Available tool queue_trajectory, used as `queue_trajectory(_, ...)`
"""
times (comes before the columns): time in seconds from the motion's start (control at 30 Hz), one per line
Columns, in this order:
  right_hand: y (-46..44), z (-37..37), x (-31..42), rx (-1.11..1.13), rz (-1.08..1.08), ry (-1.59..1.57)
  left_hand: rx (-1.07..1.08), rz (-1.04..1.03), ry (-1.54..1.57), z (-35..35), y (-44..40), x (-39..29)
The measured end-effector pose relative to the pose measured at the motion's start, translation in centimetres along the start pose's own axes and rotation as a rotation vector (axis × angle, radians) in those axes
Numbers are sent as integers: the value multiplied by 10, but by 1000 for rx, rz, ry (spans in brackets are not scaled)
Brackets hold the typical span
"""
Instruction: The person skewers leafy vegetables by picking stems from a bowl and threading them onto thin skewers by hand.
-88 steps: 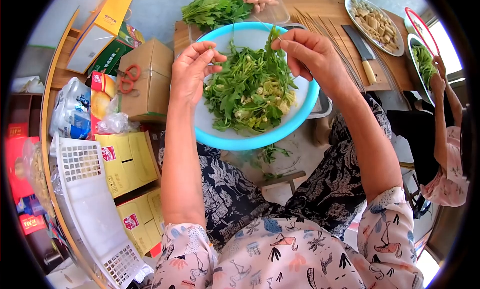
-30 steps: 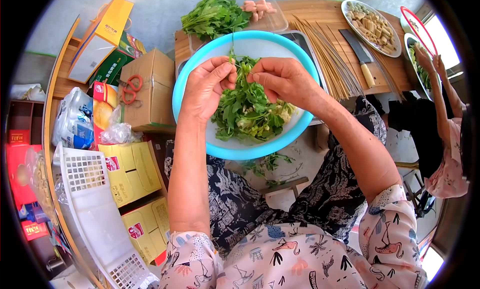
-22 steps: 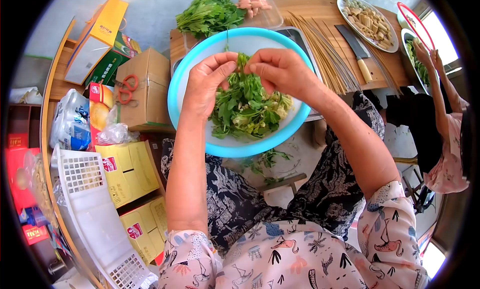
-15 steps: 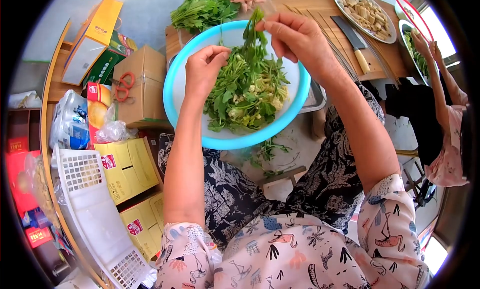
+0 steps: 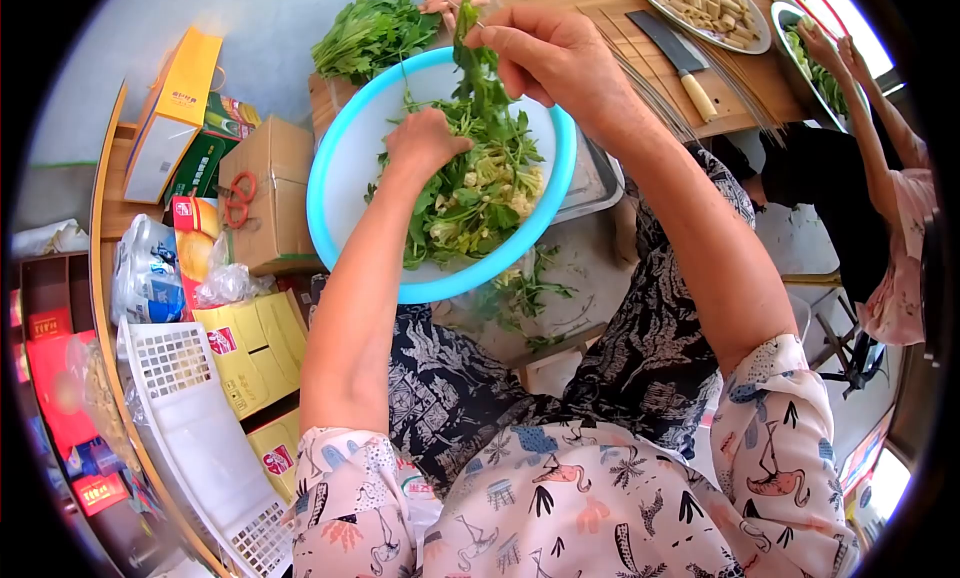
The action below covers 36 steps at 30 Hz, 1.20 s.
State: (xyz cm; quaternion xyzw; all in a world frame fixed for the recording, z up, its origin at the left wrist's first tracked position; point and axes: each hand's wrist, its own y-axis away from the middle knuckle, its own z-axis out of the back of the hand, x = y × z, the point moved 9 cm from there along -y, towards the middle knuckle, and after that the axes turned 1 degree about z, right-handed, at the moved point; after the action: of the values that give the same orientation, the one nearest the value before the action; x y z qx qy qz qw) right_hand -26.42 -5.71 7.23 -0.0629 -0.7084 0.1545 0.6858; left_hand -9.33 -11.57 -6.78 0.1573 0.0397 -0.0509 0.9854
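A blue-rimmed basin point(image 5: 562, 178) holds a heap of leafy greens point(image 5: 470, 198) with pale yellowish florets. My right hand point(image 5: 560, 63) is raised over the basin's far right side, its fingertips pinched on a hanging bunch of leaves point(image 5: 480, 73) and a thin skewer. My left hand point(image 5: 422, 143) is lower, over the greens in the basin, with its back to the camera; its curled fingers are partly hidden, and whether they grip a stem cannot be made out.
Behind the basin lie more greens point(image 5: 375, 38) and pink pieces point(image 5: 455, 0). A cleaver point(image 5: 670, 43), skewers point(image 5: 625, 63) and a plate of cut food point(image 5: 765, 43) are on the right. Scissors point(image 5: 238, 200) rest by a cardboard box point(image 5: 275, 178). Another person's hands point(image 5: 835, 58) are far right.
The hands were close together over the basin, then parted. My right hand has lifted the skewered leaves up, and my left has lowered to the greens. The view has shifted.
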Motion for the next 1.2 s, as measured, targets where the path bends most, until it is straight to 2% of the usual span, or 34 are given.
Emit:
queue_trajectory(0.3, -1, 1, 0, -8, 56, 95, -51, -41, 116, -10, -2, 21)
queue_trajectory(0.37, -1, 2, -2, -18, 38, 80, -24, -73, 434, -8, 3, 29)
queue_trajectory(0.4, -1, 1, -3, -25, 22, 65, -27, -71, 432, -7, 5, 34)
queue_trajectory(0.47, 0, -1, -1, -22, 16, 44, -90, -96, 778, 2, 13, 47)
queue_trajectory(0.5, 0, -1, -1, -22, 5, 26, -98, -92, 776, 12, 24, 46)
queue_trajectory(0.6, 0, -4, -5, 7, -37, 27, -68, -137, 1275, 30, 44, 49)
queue_trajectory(0.63, 1, -5, -8, 15, -62, 16, -75, -137, 1276, 33, 49, 51)
queue_trajectory(0.7, 2, -9, -7, 28, -63, 38, -94, -170, 1467, 45, 61, 46)
queue_trajectory(0.93, -4, -19, -46, 36, -247, -108, -214, -277, 1420, 52, 77, 20)
queue_trajectory(1.2, -9, -33, -48, 27, -245, -84, -259, -361, 1354, 56, 83, 9)
